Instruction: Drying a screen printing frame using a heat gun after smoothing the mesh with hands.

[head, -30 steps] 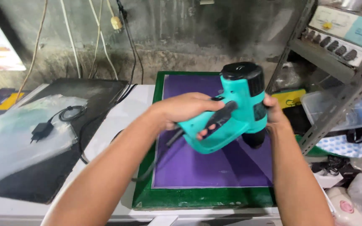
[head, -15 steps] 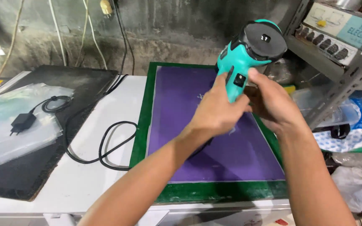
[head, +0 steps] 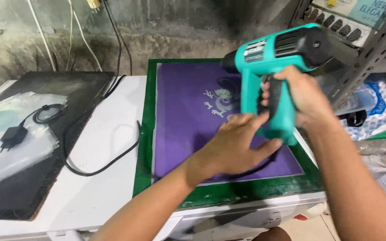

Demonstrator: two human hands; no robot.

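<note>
Head view: right hand (head: pixel 302 96) is wrapping closed around the grip of a teal heat gun (head: pixel 279 58), fingers curled at the trigger side, holding it up over the far right part of the purple sheet (head: pixel 193 120). The gun's black nozzle is pointing left, roughly level, hanging above the pale dragon print (head: pixel 222 100) and not touching it. Left hand (head: pixel 237 145) is lying mostly open, fingers spread and loosely bent, its fingertips resting against the lower part of the gun's handle; it is not closing on anything that I can make out. The gun's black cord (head: pixel 99 167) is trailing left across the white desk (head: pixel 99 134) and looping past the green frame (head: pixel 141 169) that borders the sheet.

Judging how to do this well: the nozzle is wanting a tilt down at the print, kept off the surface, and moving rather than parked on one spot, since a thin sheet is likely scorching or curling under steady heat. The left hand is sitting close to the airflow path, so it is better kept behind the nozzle. The cord is needing slack and staying off the purple area.

Elsewhere: a black charger (head: pixel 14 136) is lying on clear plastic over a dark mat (head: pixel 81 89) at the left; metal shelving (head: pixel 367 58) is standing at the right.
</note>
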